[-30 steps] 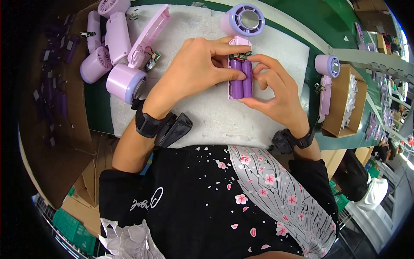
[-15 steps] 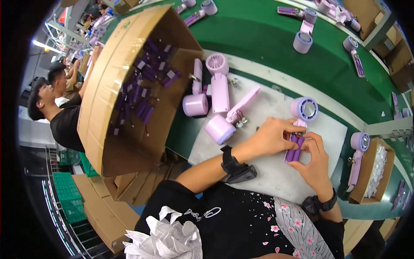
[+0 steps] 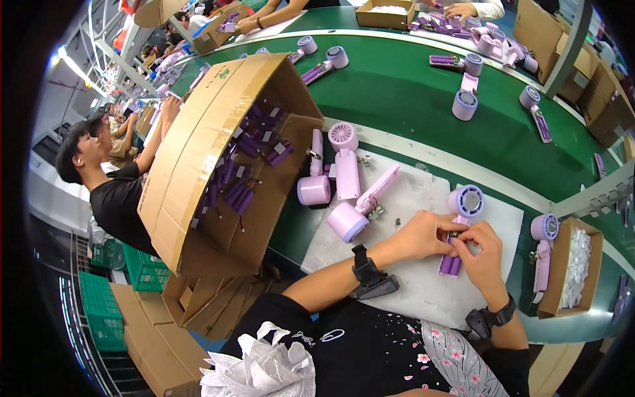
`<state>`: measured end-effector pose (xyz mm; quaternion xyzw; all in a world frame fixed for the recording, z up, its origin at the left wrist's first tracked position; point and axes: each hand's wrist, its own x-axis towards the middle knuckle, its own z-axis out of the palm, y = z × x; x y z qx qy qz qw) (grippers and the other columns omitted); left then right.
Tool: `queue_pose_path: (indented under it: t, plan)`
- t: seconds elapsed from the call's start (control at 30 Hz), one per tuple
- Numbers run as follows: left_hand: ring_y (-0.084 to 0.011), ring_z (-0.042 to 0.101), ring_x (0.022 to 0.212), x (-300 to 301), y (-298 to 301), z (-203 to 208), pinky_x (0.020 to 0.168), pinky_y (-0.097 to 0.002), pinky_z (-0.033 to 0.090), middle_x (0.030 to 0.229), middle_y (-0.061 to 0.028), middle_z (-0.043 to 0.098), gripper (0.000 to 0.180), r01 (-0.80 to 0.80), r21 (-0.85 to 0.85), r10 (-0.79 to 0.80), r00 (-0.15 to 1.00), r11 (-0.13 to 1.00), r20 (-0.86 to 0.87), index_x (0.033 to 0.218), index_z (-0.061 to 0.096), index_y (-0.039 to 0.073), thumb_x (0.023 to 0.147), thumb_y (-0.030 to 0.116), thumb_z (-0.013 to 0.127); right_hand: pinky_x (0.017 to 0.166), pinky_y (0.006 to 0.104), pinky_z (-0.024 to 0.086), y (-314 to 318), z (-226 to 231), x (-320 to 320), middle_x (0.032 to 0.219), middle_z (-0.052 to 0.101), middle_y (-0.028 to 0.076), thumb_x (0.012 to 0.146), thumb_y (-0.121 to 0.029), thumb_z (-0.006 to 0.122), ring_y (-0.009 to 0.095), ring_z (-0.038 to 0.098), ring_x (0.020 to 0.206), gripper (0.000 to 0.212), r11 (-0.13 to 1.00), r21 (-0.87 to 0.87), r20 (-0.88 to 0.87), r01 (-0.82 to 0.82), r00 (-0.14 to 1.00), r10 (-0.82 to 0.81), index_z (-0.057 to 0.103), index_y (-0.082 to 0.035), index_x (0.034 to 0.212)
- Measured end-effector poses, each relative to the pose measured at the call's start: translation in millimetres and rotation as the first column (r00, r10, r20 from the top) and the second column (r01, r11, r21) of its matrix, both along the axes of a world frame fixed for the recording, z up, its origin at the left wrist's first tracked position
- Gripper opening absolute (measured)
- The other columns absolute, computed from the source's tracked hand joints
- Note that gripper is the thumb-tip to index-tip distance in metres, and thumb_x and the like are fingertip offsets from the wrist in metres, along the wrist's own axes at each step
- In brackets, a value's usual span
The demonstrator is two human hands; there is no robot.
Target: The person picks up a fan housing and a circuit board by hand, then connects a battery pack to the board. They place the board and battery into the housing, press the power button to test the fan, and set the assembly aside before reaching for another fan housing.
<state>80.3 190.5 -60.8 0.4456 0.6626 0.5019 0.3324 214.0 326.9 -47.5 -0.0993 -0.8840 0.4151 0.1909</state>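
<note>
A lilac handheld fan [image 3: 467, 200] lies on the white mat [image 3: 423, 291], its handle open and facing up. Purple battery cells [image 3: 450, 265] sit inside the lower handle. With fingers closed, my left hand [image 3: 423, 236] grips the handle just below the fan head. My right hand [image 3: 483, 255] pinches at the top of the batteries, its fingertips meeting those of the left; whatever tiny part lies between them is hidden. Left of my hands are further lilac fans: one with a grille head [image 3: 343, 137], one tilted with its handle raised [image 3: 348, 222], and another on its side [image 3: 313, 190].
A large cardboard box [image 3: 198, 152] of purple battery packs stands at left. Beyond the mat runs a green conveyor [image 3: 397, 86] carrying several fans. At right are another fan [image 3: 544, 227] and a small box [image 3: 555, 264] of white packets. Co-workers sit at left and across the belt.
My right hand has moved from the side of the batteries up to their top end, beside my left fingertips. The whole view has shifted, showing more of the far side.
</note>
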Motion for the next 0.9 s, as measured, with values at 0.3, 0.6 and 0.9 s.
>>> queue_pose_path:
  t: [0.3, 0.6, 0.9]
  plan:
    - [-0.0133, 0.067, 0.07, -0.1, -2.3, 0.2, 0.07, -0.0283, 0.055, 0.122, -0.0191, 0.065, 0.054, 0.018, 0.003, -0.018, 0.999, 1.0, -0.036, 0.12, 0.068, 0.009, 0.067, 0.009, 0.08, 0.074, 0.0393, 0.049, 3.3, 17.3, 9.3, 0.092, 0.059, 0.012, 0.071, -0.003, 0.074, 0.03, 0.059, 0.086, 0.016, 0.977, 0.143, 0.081, -0.159, 0.986, 0.149, 0.066, 0.001, 0.085]
    - [-0.0156, 0.066, 0.074, 3.8, -4.4, -1.4, 0.071, -0.029, 0.054, 0.123, -0.0172, 0.065, 0.057, 0.01, 0.037, -0.007, 0.996, 0.999, -0.093, 0.122, 0.066, 0.009, 0.067, 0.007, 0.081, 0.091, 0.0419, 0.048, -23.1, 30.8, 28.6, 0.121, 0.052, 0.018, 0.065, -0.013, 0.083, 0.036, 0.052, 0.108, 0.058, 0.921, 0.325, 0.238, -0.214, 0.961, 0.14, 0.057, 0.005, 0.113]
    - [-0.0189, 0.065, 0.079, -1.4, -3.4, 14.4, 0.07, -0.0299, 0.055, 0.113, -0.0127, 0.068, 0.053, -0.053, 0.022, 0.054, 0.995, 0.998, -0.079, 0.125, 0.062, 0.006, 0.074, 0.005, 0.076, 0.097, 0.0425, 0.044, 2.8, 12.2, -2.0, 0.126, 0.052, 0.021, 0.062, -0.014, 0.085, 0.04, 0.05, 0.114, 0.063, 0.935, 0.351, 0.152, -0.045, 0.988, -0.01, 0.055, 0.004, 0.115]
